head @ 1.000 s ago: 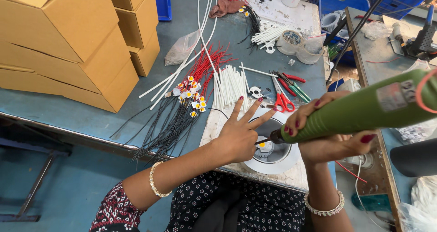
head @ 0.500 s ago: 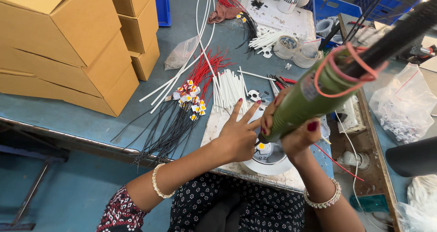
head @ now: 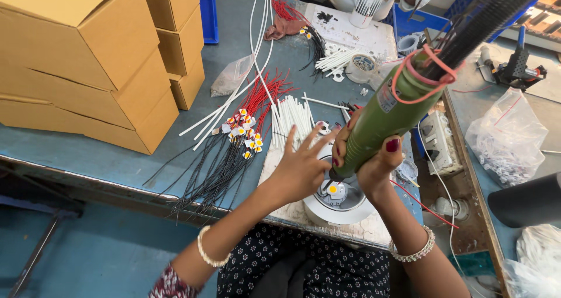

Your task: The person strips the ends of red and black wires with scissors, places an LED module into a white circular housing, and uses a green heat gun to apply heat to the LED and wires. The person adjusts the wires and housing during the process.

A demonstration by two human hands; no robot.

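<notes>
Since the earlier frame the green electric screwdriver (head: 388, 114) has swung upright, tip now down on the round white fixture (head: 340, 201). Right hand (head: 368, 158) wraps closed around the tool's lower barrel. Left hand (head: 301, 168) rests on the fixture's left edge, fingers spread wide, holding nothing. Fixture sits at the near edge of the blue counter (head: 105, 152), a small yellow chip at its centre. Left of it: bundle of black and red wires (head: 225, 163); white tubes (head: 291, 117) just beyond. Cardboard boxes (head: 87, 58) stacked far left.
</notes>
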